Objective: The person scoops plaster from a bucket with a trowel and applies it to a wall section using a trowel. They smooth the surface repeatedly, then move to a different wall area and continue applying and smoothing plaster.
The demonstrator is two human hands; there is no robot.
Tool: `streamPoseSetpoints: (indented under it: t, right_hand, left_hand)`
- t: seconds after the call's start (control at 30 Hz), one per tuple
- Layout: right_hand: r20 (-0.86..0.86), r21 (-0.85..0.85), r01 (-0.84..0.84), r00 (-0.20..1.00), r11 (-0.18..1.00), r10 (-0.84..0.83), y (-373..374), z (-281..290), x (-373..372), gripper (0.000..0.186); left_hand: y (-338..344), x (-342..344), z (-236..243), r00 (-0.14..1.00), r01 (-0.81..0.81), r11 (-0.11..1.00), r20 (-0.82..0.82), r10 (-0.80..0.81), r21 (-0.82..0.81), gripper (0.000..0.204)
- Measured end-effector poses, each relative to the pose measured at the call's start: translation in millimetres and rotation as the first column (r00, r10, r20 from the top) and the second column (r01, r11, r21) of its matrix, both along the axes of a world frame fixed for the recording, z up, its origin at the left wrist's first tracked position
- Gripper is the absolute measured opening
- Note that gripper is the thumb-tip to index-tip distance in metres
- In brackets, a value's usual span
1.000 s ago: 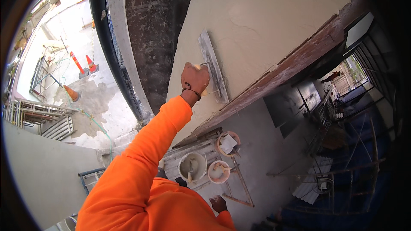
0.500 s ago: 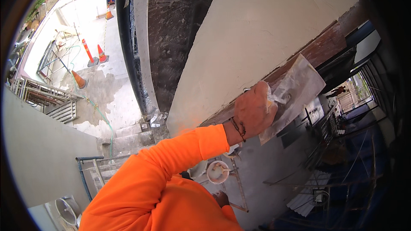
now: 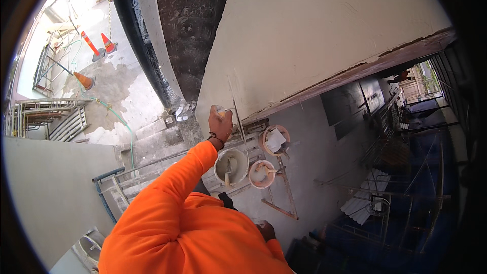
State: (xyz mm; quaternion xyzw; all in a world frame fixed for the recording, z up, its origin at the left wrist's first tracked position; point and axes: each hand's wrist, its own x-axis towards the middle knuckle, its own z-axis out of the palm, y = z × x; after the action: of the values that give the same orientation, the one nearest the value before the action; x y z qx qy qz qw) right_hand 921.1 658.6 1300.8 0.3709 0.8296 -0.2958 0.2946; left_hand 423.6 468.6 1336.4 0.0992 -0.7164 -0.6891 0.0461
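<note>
A pale wall [image 3: 329, 35] fills the upper right; three buckets [image 3: 216, 171] stand below. A trowel [image 3: 239, 123], edge-on at the wall's lower corner, has its handle clasped by the left hand [image 3: 221, 123]. The right hand [image 3: 267, 231] hangs low, its grip unclear.

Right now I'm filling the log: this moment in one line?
left hand: holds trowel | right hand: low, grip unclear | buckets: nearby
</note>
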Motion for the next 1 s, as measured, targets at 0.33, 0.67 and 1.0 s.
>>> streamPoseSetpoints:
  t: [0.33, 0.67, 1.0]
  right_hand:
    - [-0.011, -0.06, 0.185, 0.983, 0.981, -0.186, -47, 18, 21, 0.055]
    - [-0.086, 0.003, -0.003, 0.996, 1.0, 0.003, -28, 4, 11, 0.061]
    - [-0.015, -0.056, 0.123, 0.992, 0.991, -0.124, 17, -6, 13, 0.065]
  left_hand:
    - [69, -32, -68, 0.974, -0.078, 0.996, 0.207, 0.086, -0.044, 0.033]
    - [75, 184, -14, 0.889, 0.243, 0.933, 0.324, -0.324, 0.266, 0.039]
    - [27, -29, -113, 0.906, -0.171, 0.979, 0.407, 0.113, 0.109, 0.03]
